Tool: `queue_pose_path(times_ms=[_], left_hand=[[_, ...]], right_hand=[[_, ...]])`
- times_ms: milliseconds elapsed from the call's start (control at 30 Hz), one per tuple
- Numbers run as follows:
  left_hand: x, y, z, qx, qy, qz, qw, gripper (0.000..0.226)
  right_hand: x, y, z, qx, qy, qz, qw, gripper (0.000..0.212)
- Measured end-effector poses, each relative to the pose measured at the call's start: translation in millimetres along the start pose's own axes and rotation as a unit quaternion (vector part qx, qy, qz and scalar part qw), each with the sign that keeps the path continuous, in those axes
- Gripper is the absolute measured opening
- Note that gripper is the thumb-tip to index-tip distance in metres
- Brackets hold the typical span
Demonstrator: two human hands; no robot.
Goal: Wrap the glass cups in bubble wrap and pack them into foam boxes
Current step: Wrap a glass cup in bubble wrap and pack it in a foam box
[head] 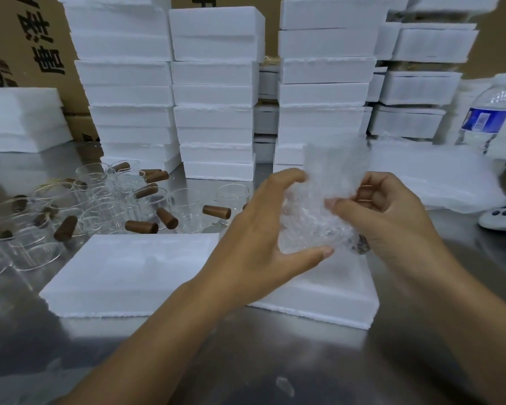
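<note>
Head camera: left hand (257,229) curls fingers and thumb around a clear, crumpled bubble-wrap bundle (310,223); right hand (392,217) pinches its upper flap, above flat white foam boxes (129,273).

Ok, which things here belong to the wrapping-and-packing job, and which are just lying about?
Job: clear bubble-wrap bundle held between left hand and right hand; clear glass cups with brown handles; open white foam box on the steel table; stacked white foam boxes; flat pile of pale wrapping sheets.
Lying about: plastic water bottle with blue label; white handheld controller; brown cardboard cartons.
</note>
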State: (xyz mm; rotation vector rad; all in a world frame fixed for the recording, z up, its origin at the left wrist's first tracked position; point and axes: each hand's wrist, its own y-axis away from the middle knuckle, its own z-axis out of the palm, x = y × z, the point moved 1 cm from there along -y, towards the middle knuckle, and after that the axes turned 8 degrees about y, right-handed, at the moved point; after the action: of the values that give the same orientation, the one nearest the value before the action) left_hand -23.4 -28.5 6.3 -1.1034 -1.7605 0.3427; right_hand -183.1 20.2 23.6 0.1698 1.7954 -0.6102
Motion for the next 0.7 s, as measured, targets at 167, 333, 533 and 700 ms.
queue_pose_path(times_ms=[167,333,533,700], left_hand=[[1,2,2,-0.030,-0.070,0.034,0.997,0.065],[-4,-1,-2,0.016,-0.052,0.017,0.998,0.054],[-2,-3,-7,0.053,0.005,-0.002,0.999,0.069],[2,-1,-3,0.032,-0.027,0.018,0.999,0.068]], right_hand=[[-5,7,5,0.003,0.075,-0.080,0.994,0.024],[-3,8,5,-0.041,0.080,-0.145,0.985,0.007],[-1,11,10,-0.079,0.195,-0.233,0.950,0.031],[8,7,9,-0.090,0.288,-0.265,0.916,0.048]])
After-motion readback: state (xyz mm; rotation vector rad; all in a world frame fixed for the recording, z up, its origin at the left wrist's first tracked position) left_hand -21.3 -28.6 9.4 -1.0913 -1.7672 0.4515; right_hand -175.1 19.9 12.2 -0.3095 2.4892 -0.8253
